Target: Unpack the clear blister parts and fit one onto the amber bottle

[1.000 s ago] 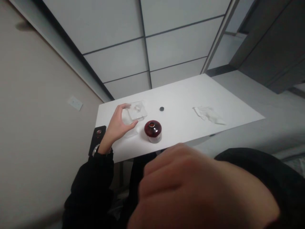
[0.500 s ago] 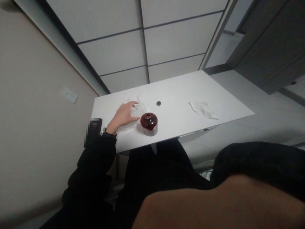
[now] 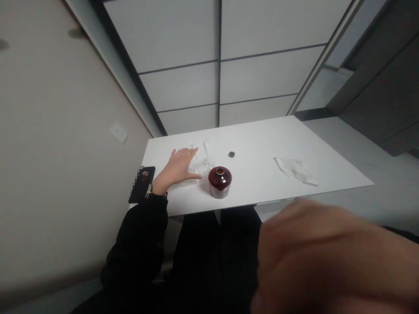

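My left hand [image 3: 178, 168] hovers over the left part of the white table [image 3: 258, 135], fingers and thumb spread, holding nothing. Just right of its thumb stands a dark red glass bottle [image 3: 220, 182] with an uncapped round neck. Clear plastic items [image 3: 205, 165] lie beyond my left fingers, partly hidden by them. A small dark cap [image 3: 231, 154] rests behind the bottle. Close to the camera, my right hand [image 3: 327, 257] looms large and blurred at the lower right; its fingers cannot be made out.
A crumpled white tissue [image 3: 296, 171] lies on the right part of the table. At the left edge, by the wall, is a black phone [image 3: 143, 184]. A wall socket [image 3: 119, 133] is above it. White cabinet doors [image 3: 258, 78] rise behind the table.
The view has shifted, so the table sits lower and further right. My left fingers have spread wider. My right hand has come further into view at the lower right.
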`<move>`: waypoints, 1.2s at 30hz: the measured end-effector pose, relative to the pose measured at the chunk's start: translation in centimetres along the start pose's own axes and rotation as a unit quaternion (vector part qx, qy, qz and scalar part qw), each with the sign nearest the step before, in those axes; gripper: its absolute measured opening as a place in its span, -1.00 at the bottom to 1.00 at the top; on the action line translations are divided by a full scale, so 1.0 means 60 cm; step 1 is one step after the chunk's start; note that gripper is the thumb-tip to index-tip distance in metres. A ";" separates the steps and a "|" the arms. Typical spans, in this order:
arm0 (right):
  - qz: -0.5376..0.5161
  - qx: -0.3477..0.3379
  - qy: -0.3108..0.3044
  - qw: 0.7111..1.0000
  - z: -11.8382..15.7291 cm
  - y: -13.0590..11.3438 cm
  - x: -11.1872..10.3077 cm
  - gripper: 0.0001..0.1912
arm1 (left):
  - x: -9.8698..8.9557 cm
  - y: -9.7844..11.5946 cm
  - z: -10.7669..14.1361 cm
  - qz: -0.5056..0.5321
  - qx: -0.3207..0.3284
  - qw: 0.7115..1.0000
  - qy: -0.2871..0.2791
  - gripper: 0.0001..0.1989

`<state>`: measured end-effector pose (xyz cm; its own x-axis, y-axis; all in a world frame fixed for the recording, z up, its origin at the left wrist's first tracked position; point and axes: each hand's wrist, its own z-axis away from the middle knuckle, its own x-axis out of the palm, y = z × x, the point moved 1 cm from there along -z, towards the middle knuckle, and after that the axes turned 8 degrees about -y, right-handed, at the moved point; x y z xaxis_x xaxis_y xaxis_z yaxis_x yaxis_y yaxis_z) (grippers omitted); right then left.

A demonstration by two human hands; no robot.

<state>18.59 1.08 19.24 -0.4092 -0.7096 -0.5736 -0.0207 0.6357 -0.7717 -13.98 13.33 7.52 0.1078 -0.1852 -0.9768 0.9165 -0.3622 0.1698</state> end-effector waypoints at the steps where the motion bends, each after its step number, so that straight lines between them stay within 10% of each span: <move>1: -0.007 -0.003 0.052 0.999 -0.004 0.020 -0.022 -0.83 | 0.001 -0.011 0.015 0.025 -0.003 0.999 0.026 0.03; 3: -0.005 0.044 0.214 0.976 0.012 0.086 -0.041 -0.84 | 0.013 -0.034 0.045 0.093 -0.017 0.993 0.068 0.03; 7: 0.099 0.211 0.492 0.839 0.109 0.288 -0.022 -0.75 | 0.074 -0.064 0.083 0.262 -0.067 0.959 0.087 0.04; 9: 0.208 0.298 0.528 0.768 0.159 0.381 -0.006 -0.64 | 0.105 -0.067 0.085 0.343 -0.085 0.931 0.089 0.00; 13: 0.331 0.378 0.464 0.730 0.210 0.478 0.018 -0.48 | 0.132 -0.062 0.073 0.403 -0.108 0.903 0.105 -0.06; 25: 0.349 0.403 0.546 0.646 0.206 0.460 0.040 -0.54 | 0.180 -0.092 0.048 0.464 -0.136 0.867 0.121 0.06; 36: 0.163 0.419 0.607 0.656 0.194 0.446 0.035 -0.47 | 0.184 -0.093 0.054 0.414 -0.070 0.897 0.141 0.08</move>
<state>27.79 13.06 -5.84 -0.7017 0.5099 -0.4976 0.5494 -0.0574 -0.8336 -19.15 10.33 -3.81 0.8483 -0.0921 -0.5215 0.5151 -0.0851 0.8529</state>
